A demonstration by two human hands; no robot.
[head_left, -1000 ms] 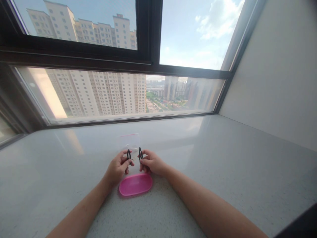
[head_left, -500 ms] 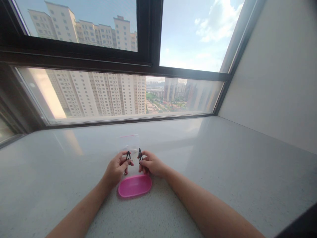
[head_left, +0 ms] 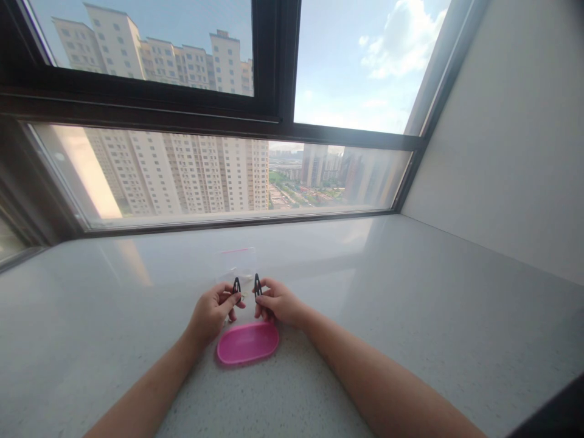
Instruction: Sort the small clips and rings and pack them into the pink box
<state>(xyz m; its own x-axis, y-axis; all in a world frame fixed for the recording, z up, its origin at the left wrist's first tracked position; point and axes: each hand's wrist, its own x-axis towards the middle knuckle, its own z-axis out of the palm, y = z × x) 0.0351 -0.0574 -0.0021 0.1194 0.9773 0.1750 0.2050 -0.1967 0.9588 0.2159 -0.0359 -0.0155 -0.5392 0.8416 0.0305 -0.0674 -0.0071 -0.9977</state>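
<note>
My left hand [head_left: 210, 311] pinches a small black hair clip [head_left: 236, 285] upright between thumb and fingers. My right hand [head_left: 278, 302] pinches a second black hair clip [head_left: 257, 284] the same way, a few centimetres to the right. Both clips stand just above a pink oval dish [head_left: 247, 342] that lies on the pale stone sill [head_left: 410, 316] right in front of my hands. Beyond the hands lies a clear plastic zip bag [head_left: 237, 263] with a pink strip at its far end, partly hidden by my fingers.
A dark-framed window [head_left: 274, 115] runs along the far edge of the sill, with tower blocks outside. A plain white wall [head_left: 511, 140] closes the right side. A dark edge shows at the bottom right corner.
Both hands have kept their hold on the clips and scarcely moved. The view has shifted slightly.
</note>
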